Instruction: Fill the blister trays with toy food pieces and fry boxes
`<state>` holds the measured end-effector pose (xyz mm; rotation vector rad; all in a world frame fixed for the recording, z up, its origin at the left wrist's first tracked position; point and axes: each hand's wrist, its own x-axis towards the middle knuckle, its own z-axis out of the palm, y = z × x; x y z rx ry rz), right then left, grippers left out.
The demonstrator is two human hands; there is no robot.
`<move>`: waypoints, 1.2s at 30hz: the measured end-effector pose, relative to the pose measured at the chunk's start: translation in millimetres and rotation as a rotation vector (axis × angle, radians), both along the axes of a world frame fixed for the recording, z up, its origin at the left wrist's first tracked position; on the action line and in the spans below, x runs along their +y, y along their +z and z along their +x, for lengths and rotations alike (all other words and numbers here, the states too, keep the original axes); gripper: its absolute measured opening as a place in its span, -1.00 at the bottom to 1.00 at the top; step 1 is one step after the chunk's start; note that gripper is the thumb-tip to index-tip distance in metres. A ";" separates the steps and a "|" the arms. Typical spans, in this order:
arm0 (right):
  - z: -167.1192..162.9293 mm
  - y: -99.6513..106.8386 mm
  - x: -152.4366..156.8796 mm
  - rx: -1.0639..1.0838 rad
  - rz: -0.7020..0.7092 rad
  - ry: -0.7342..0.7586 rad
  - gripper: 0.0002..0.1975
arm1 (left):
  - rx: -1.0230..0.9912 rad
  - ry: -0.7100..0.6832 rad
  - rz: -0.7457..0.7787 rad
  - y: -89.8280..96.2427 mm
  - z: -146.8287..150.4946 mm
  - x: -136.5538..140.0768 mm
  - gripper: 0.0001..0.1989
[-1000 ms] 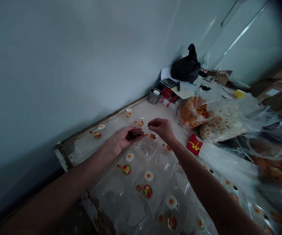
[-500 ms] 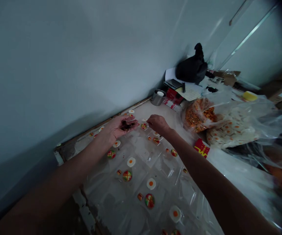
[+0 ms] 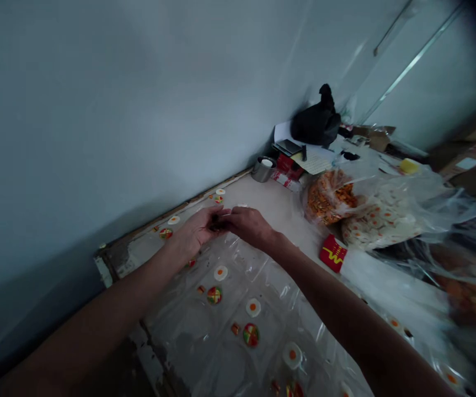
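My left hand (image 3: pixel 202 226) is palm up and cupped around a small heap of dark brown pieces (image 3: pixel 216 222), too small to name. Over that palm, my right hand (image 3: pixel 248 223) has its fingertips pinched together among the pieces; what they grip is hidden. Below both hands, clear plastic bags (image 3: pixel 238 259) lie in rows. On them rest small sets: a fried-egg piece (image 3: pixel 253 307), a round red-and-green piece (image 3: pixel 251 334) and a little orange-brown piece (image 3: pixel 235 328). More such pieces lie near the wall.
Right of my hands stand a bag of orange pieces (image 3: pixel 331 196) and a bag of fried-egg pieces (image 3: pixel 380 220). A red fries-box piece (image 3: pixel 332 253) lies before them. Along the wall are a metal cup (image 3: pixel 262 170), a phone (image 3: pixel 288 146), paper and a black bag (image 3: pixel 316 121).
My right hand has moved left, from above the bags onto my left palm. My left hand has curled and shifted slightly left and down. The view has turned a little.
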<state>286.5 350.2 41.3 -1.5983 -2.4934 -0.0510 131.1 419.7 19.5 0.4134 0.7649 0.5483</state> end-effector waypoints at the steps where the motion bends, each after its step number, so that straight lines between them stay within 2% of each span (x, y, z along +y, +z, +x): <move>1: -3.5 1.6 1.8 -0.027 -0.037 -0.013 -0.71 | 0.011 -0.008 -0.005 -1.0 -0.2 -1.3 -0.85; 6: -8.6 3.9 11.5 0.062 -0.143 -0.199 -0.88 | 0.013 -0.030 -0.022 -8.0 -5.3 0.8 -0.81; 9: -2.1 0.8 22.5 0.235 -0.158 -0.239 -0.92 | -0.027 -0.044 -0.017 -8.9 -12.2 6.6 -0.79; 12: 15.2 -4.9 48.0 0.478 -0.089 -0.260 -0.91 | -0.055 0.022 0.006 -5.2 -24.5 14.3 -0.77; 14: 29.8 -10.4 72.9 0.566 -0.003 -0.302 -0.88 | -0.052 0.079 0.015 -0.7 -35.8 20.4 -0.77; 16: 42.1 -17.8 99.7 0.562 0.044 -0.314 -0.86 | -0.041 0.128 0.023 4.6 -47.7 26.4 -0.76; 19: 51.1 -31.5 132.4 0.444 -0.003 -0.258 -0.84 | -0.045 0.208 0.018 11.2 -63.0 32.6 -0.71; 23: 51.0 -44.1 150.5 0.229 -0.025 -0.246 -0.82 | -0.104 0.230 0.009 13.8 -73.9 33.5 -0.59; 26: 50.6 -43.8 146.9 0.100 -0.008 -0.259 -0.78 | -0.147 0.239 -0.008 12.9 -76.6 30.6 -0.51; 28: 47.1 -39.2 137.2 0.069 0.012 -0.273 -0.68 | -0.163 0.249 -0.027 12.7 -77.7 27.9 -0.47; 30: 36.7 -31.5 121.5 0.114 0.064 -0.318 -0.61 | -0.167 0.254 -0.037 13.0 -79.1 24.4 -0.44; 32: 17.6 -21.4 99.8 0.250 0.127 -0.332 -0.68 | -0.163 0.246 -0.037 13.1 -80.9 19.9 -0.43; 36: -33.6 -1.1 50.7 0.516 0.117 -0.060 -0.81 | -0.189 0.206 -0.016 11.5 -86.3 6.5 -0.43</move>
